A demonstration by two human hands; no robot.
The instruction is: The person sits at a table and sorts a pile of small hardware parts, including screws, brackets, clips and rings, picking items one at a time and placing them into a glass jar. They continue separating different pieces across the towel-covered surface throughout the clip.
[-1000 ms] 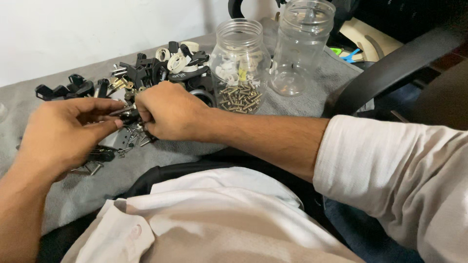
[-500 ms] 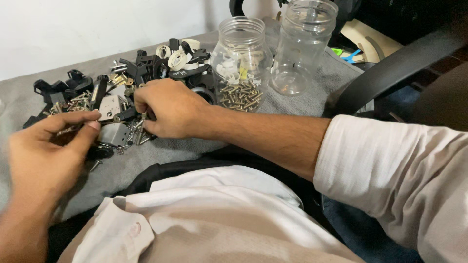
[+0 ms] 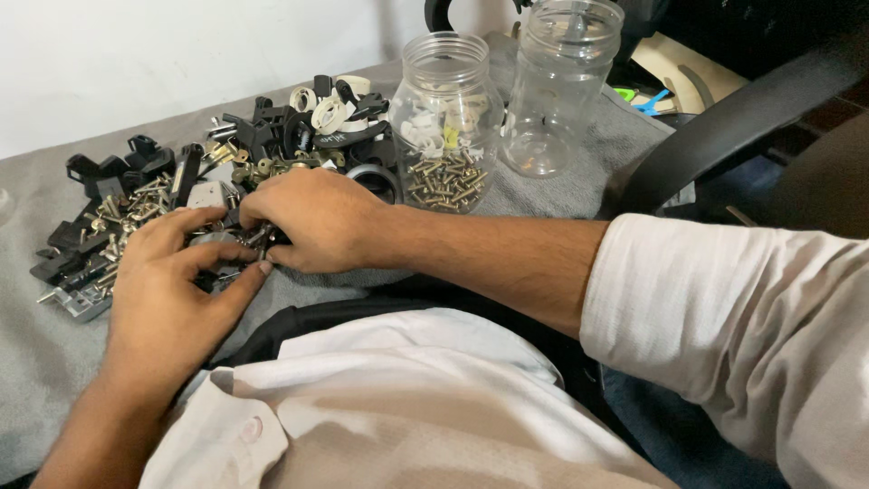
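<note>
A plain white wall (image 3: 136,54) stood beyond the fingers, behind a grey cloth-covered table (image 3: 36,362). A black chair armrest (image 3: 724,136) (curved, glossy) lay far right of them.

Both hands, left hand (image 3: 172,272) and right hand (image 3: 317,217), rest in the hardware pile (image 3: 136,204).
</note>
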